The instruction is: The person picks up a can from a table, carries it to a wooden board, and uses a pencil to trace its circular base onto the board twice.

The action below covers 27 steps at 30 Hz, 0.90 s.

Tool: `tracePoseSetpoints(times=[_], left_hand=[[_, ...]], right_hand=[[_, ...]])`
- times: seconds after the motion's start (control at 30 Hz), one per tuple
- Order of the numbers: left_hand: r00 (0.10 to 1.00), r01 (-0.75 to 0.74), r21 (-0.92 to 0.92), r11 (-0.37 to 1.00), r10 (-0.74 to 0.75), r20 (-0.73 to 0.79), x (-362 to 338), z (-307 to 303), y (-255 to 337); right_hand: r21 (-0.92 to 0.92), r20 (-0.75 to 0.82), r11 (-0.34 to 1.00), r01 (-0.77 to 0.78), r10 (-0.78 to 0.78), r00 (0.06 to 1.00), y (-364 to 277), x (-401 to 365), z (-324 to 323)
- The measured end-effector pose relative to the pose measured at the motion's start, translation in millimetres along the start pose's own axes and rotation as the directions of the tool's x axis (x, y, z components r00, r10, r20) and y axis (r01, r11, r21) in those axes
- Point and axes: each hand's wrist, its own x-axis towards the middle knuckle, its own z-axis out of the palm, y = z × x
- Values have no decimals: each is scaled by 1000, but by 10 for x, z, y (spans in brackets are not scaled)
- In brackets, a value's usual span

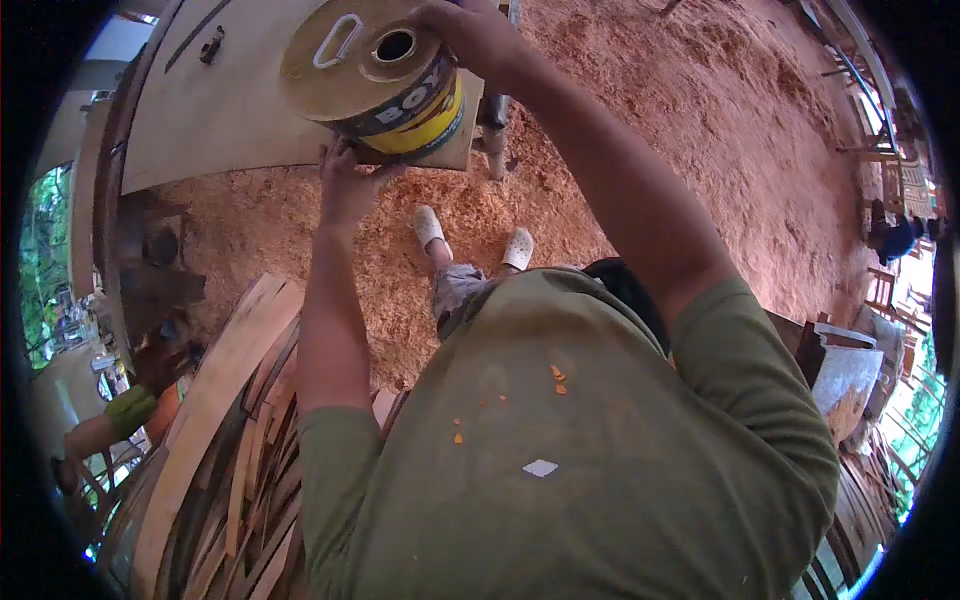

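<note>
A large round can [375, 75] with a dark and yellow label is at the top, over the near edge of a pale board [225, 110]. Its brown top has a round opening and a white loop handle. My left hand [350, 182] grips the can low on its near side, fingers partly hidden beneath it. On the far right side of its rim lies my right hand [470, 38], fingers wrapped over the edge. The can is tilted a little towards me.
Curved wooden strips [215, 430] are stacked at the lower left. Reddish shavings [660, 120] cover the ground around my feet. A small dark object [211, 46] lies on the board. At the far left another person's arm [100, 432] shows.
</note>
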Motion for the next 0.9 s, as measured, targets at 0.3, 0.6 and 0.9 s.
tracePoseSetpoints(times=[0.3, 0.6, 0.9], left_hand=[[999, -43, -132, 990, 39, -31, 43, -2, 3], [998, -58, -48, 997, 60, 27, 34, -19, -13], [998, -51, -92, 994, 56, 43, 25, -108, 107]], right_hand=[[1, -56, 997, 76, -75, 996, 67, 36, 25], [-12, -87, 998, 58, -59, 994, 22, -102, 17], [60, -39, 997, -37, 39, 998, -290, -449, 7]])
